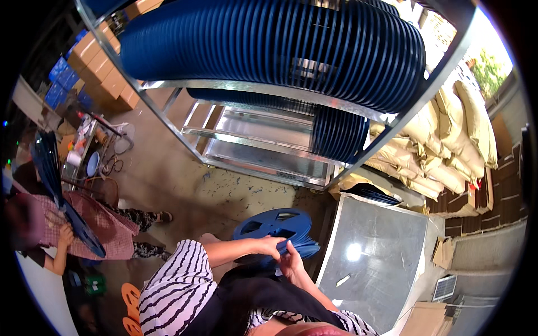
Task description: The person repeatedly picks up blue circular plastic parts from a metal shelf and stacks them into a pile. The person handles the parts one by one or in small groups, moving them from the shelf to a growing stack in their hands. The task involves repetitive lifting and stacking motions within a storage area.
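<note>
Both hands hold a stack of round blue plastic reel discs (302,246) in front of my body, above the floor. The top disc faces up and shows wide cut-out openings; the discs below fan out toward the right. My left hand (270,246) is closed at the stack's near edge, its fingertips partly hidden. My right hand (291,262) grips the near right side with its thumb over the rim. The undersides of the discs are out of sight.
A metal rack (252,87) ahead carries long rows of blue discs. At right stand a grey-topped table (372,252) and piled beige sacks (448,140). Another person (84,224) at left holds blue discs. Orange discs (131,299) lie lower left; cardboard boxes (101,67) are stacked behind.
</note>
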`<state>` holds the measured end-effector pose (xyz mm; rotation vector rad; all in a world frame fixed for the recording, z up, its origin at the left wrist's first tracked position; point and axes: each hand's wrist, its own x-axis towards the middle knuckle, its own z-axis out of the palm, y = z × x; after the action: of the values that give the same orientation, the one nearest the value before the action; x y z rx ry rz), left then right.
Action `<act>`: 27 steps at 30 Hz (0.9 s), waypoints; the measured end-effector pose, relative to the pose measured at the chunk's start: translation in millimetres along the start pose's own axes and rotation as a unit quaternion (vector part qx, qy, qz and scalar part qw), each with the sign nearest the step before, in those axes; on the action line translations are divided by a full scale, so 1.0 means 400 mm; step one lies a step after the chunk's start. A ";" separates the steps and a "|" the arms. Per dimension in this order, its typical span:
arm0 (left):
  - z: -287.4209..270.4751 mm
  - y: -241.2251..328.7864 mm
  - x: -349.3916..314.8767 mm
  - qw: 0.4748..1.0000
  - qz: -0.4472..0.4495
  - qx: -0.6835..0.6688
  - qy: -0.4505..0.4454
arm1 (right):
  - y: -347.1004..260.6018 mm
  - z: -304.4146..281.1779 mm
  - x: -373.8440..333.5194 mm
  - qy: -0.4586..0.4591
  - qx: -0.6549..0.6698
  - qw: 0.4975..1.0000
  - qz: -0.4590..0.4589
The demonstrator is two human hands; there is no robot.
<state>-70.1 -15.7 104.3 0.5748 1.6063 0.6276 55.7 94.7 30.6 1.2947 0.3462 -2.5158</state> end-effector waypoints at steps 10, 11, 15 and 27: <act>0.000 -0.022 -0.107 0.878 0.217 -0.389 0.176 | -0.085 0.273 -0.135 -0.068 -0.278 0.950 -0.124; 0.000 -0.026 -0.108 0.874 0.215 -0.394 0.186 | -0.094 0.281 -0.136 -0.084 -0.302 0.942 -0.122; -0.006 0.006 -0.135 0.842 0.227 -0.439 0.217 | -0.121 0.341 -0.170 -0.145 -0.328 0.922 -0.148; -0.196 0.107 -0.223 0.816 0.315 -0.407 0.264 | -0.272 0.470 -0.122 -0.300 -0.306 0.892 -0.145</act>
<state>-136.7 -51.1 205.6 0.2625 1.4138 1.9990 -97.6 139.1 185.9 0.2188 1.1227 -2.5416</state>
